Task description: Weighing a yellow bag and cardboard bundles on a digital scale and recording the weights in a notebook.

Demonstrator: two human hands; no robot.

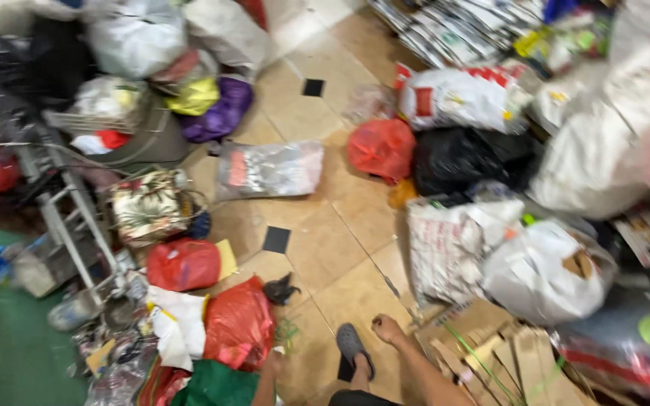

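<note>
At bottom edge, one hand (271,366), blurred, touches a red bag (238,323).

At the bottom centre of the frame, one hand (271,366) touches a red plastic bag (238,323) lying on the tan tiled floor (340,248). Bare feet, one by a grey sandal (353,347), stand beside flattened cardboard (490,361) at lower right. Filled bags crowd both sides.

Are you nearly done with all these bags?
Probably not. Done: several bags look filled, like the white bag and the black bag, and the cardboard lies flattened. In hand: the left hand touches the nearest red bag. Left: loose scraps lie heaped beside it.
</note>
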